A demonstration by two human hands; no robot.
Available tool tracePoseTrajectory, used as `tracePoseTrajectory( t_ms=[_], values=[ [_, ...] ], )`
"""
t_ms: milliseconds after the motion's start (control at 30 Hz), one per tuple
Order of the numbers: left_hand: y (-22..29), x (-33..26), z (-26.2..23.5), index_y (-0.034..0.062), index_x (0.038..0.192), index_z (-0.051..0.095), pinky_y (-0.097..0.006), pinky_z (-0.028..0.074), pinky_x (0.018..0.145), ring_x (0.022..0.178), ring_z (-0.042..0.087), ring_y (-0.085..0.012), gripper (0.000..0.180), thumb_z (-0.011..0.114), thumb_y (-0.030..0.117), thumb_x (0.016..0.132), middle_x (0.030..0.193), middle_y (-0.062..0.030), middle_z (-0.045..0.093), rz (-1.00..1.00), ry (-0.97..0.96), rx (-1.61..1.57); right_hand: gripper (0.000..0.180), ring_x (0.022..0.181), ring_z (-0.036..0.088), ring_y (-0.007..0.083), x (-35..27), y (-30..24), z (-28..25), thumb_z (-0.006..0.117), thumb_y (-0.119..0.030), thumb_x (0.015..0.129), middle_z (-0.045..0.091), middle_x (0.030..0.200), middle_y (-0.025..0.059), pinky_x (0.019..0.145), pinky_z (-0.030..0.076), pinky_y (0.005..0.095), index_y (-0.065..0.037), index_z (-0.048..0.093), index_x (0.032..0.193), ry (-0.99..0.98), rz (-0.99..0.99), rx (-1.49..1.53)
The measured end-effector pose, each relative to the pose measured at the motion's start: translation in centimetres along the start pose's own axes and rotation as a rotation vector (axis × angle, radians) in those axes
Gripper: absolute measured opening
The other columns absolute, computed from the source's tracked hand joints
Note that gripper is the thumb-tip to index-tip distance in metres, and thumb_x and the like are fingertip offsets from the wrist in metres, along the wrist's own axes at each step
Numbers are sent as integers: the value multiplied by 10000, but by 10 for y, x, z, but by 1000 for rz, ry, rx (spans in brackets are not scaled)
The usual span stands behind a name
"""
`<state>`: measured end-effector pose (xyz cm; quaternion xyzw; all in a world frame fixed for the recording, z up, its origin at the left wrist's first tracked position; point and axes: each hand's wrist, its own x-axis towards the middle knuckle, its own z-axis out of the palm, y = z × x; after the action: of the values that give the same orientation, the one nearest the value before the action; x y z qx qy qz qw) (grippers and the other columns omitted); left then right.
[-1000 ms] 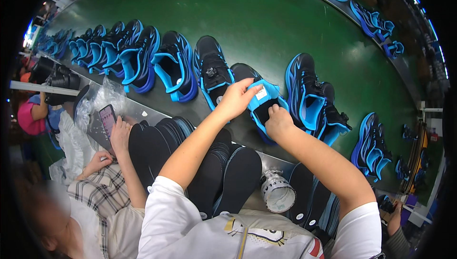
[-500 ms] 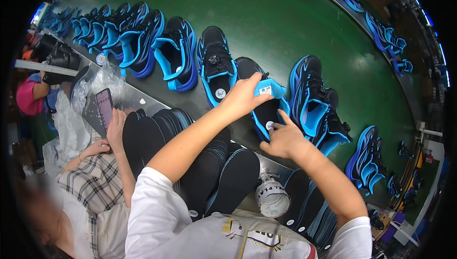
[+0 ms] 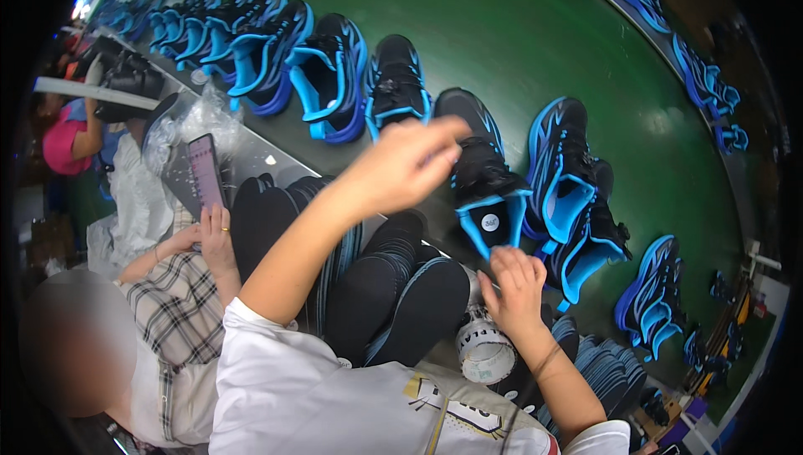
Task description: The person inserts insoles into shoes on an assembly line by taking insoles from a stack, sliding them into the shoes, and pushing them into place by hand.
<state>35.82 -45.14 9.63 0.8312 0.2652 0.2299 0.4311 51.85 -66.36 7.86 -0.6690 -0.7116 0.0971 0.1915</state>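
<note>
A black and blue sneaker (image 3: pixel 478 166) lies on the green table, its heel toward me and an insole with a round white label (image 3: pixel 490 222) inside. My right hand (image 3: pixel 517 286) is at the heel, its bent fingers against the blue collar and its thumb to the left. Motion smears my left hand (image 3: pixel 406 166), which hangs left of that sneaker with thumb and forefinger apart and nothing seen between them. It partly covers another sneaker (image 3: pixel 395 79) behind it. Two more sneakers (image 3: pixel 559 162) stand close together on the right.
Stacks of dark insoles (image 3: pixel 418 304) lie before me, beside a white container (image 3: pixel 485 355). A row of sneakers (image 3: pixel 259 53) stretches far left over the green table (image 3: pixel 519 28). At left, a person holds a phone (image 3: pixel 206 172). More sneakers (image 3: pixel 652 296) stand right.
My left hand has let go of the sneaker's tongue and moved left. My right hand has come out of the shoe to its heel. The view has shifted slightly.
</note>
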Motion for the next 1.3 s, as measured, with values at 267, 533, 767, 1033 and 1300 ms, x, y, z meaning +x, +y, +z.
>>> tracePoseTrajectory(
  t_ms=[267,533,767,1033,1300],
  values=[
    [-83,-2,-51,-12,1148,491,-277,420,812,945,541,-171,433,628,186,788,1023,-123,580,-270,192,-71,226,930,505,300,29,11,9,620,-34,707,546,954,120,809,404,391,-5,549,920,-13,-20,170],
    [-100,15,-51,-45,1057,571,-233,416,822,891,538,-96,354,524,258,881,961,-57,615,-413,143,-398,206,937,512,319,91,11,13,642,-56,690,539,1002,163,817,419,388,12,573,872,35,-70,199],
    [11,-19,3,37,857,572,-354,393,696,815,537,-263,369,658,349,680,807,-96,555,199,167,496,254,941,512,394,85,28,-2,640,-162,730,451,1125,252,765,448,419,-18,552,920,-161,328,7],
    [-4,-49,-15,176,1309,345,-544,277,911,1226,308,-304,733,678,328,674,1324,-139,317,100,181,1211,188,665,586,134,83,-1,-138,673,-67,696,561,783,90,469,452,285,0,549,820,-316,319,475],
    [79,-31,17,123,794,521,-487,348,814,1120,357,-411,401,737,361,554,1155,-75,451,567,214,407,199,719,576,175,69,-49,-205,650,68,640,554,849,87,596,466,293,-39,597,798,-200,-311,451]
  ],
)
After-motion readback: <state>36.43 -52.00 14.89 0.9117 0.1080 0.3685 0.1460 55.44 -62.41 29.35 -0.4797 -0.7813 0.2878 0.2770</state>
